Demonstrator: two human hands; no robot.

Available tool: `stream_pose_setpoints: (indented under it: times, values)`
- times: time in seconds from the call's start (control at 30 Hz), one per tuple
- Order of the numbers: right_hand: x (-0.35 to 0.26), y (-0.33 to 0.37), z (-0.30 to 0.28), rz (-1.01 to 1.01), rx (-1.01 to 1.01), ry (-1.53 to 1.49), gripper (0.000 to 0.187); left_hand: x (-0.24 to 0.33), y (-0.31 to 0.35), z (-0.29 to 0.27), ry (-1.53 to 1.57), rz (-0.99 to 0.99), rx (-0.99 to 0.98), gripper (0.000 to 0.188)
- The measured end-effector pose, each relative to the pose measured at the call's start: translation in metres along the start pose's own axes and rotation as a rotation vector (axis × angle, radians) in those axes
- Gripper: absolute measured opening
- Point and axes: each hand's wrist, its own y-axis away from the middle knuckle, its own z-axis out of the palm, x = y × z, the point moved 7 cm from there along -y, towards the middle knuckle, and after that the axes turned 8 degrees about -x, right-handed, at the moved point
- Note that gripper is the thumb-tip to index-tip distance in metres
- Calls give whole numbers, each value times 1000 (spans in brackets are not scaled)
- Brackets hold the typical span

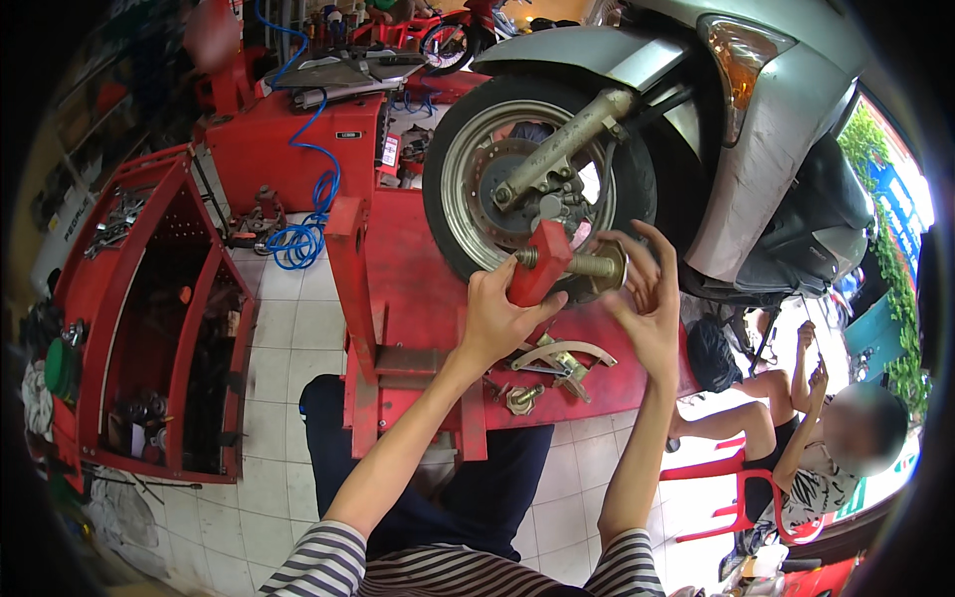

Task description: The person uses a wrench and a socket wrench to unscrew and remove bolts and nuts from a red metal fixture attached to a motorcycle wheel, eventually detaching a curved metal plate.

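A red steel upright (540,267) of a wheel clamp stands in front of the motor scooter's front wheel (460,129). A thick threaded bolt (593,266) passes through its top, with a round metal disc (615,264) on the right end. My left hand (495,316) is closed round the upright, its thumb on the near side. Beside the disc, my right hand (649,303) has its fingers spread and curved, some blurred by motion. Below lie a curved metal piece (567,353) and a small knobbed metal part (521,400) on the red lift platform (403,234).
A red tool cart (204,298) with tools on top stands at left. Behind it are a red cabinet (288,149) and a coiled blue hose (303,239). To the right, a person (786,438) sits on a red chair (736,488). A second red post (350,289) rises from the platform.
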Motion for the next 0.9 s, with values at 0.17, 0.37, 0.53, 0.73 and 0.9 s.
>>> stream_pose_setpoints:
  times: [0.17, 0.37, 0.53, 0.73, 0.9]
  values:
    - [15, 3, -9, 269, 5, 82, 58, -2, 0, -1, 20, -31, 15, 42]
    - [18, 1, -8, 317, 32, 122, 51, 0, 0, -4, -123, -23, 13, 45]
    - [8, 3, 3, 29, 122, 22, 46, -2, 0, -1, -38, -49, -2, 43]
    - [27, 4, -2, 461, 35, -321, 62, 0, -1, -4, -2, -49, 24, 41]
    - [3, -1, 1, 30, 96, 100, 65, 0, 0, -3, -67, -44, 16, 42]
